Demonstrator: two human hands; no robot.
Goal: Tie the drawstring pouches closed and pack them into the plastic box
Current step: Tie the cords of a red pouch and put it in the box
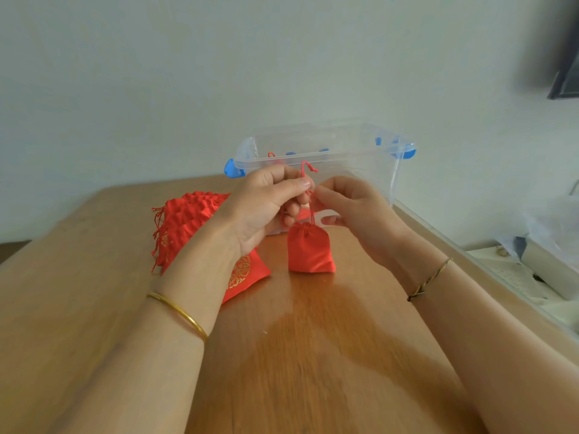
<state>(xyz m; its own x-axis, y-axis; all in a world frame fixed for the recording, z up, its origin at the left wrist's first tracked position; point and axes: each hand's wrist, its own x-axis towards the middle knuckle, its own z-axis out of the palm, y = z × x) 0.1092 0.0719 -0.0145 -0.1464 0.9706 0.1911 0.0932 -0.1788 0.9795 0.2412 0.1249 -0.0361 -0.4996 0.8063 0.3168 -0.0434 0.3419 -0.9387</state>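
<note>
- Nearest you and well below the grip, the table (313,355) is running under both forearms, so anything you let slip is landing close.
- Under your left wrist, a flat pouch with gold print (247,274) is lying on the wood, probably waiting its turn within easy reach.
- Straight below the grip, the red pouch (308,249) is hanging by its cord with its neck gathered. I cannot tell whether its bottom is touching the table. Letting it hang is likely pulling the cord taut for knotting.
- At the grip itself, your left hand (266,208) is pinching the drawstring (303,169) between thumb and forefinger, and a loop is standing up above the pinch. Your right hand (354,211) is meeting it, its fingertips pinching the same cord just beside.
- Left of the grip, the pile of pouches (185,220) is lying with cords trailing loose, seemingly not yet tied.
- Just beyond the grip, the plastic box (360,170) is standing open, close enough for a short drop. Something red is showing inside, too faint to name.
</note>
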